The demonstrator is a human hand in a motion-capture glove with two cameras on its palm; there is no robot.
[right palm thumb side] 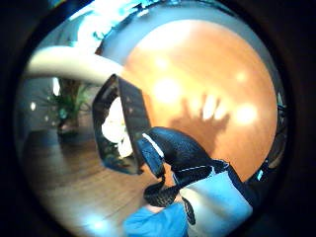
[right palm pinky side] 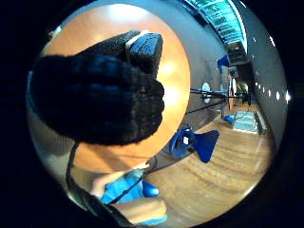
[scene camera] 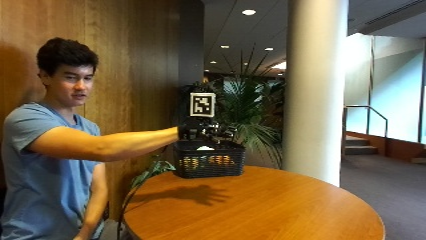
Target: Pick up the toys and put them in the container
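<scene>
**Gloved hand holds the basket clear of the table**

Black-gloved fingers (right palm thumb side: pixel 170 148) fill the foreground of the thumb-side palm view, curled over the rim of a dark mesh container (right palm thumb side: pixel 129 118). From where I stand beside the table, the person's right hand (scene camera: pixel 193 130) reaches out at the end of a straight, level arm and grips the near top edge of that container (scene camera: pixel 209 160). The fingers are wrapped round the rim, so the hand is clamped on the basket itself.

Lifted, the container hangs above the far side of the round wooden table (scene camera: pixel 279 210), with a gap under it and the shadow of hand and basket lying on the tabletop below. Through the mesh I can make out the toys (scene camera: pixel 208 161) inside: orange and yellow shapes low down and something white near the top. In the thumb-side view pale rounded toys (right palm thumb side: pixel 114 127) show within the basket's opening.

Behind the basket stands a leafy potted plant (scene camera: pixel 249 110), and beside it a thick white column (scene camera: pixel 316 90). Wood panelling lines the wall behind the person.
</scene>
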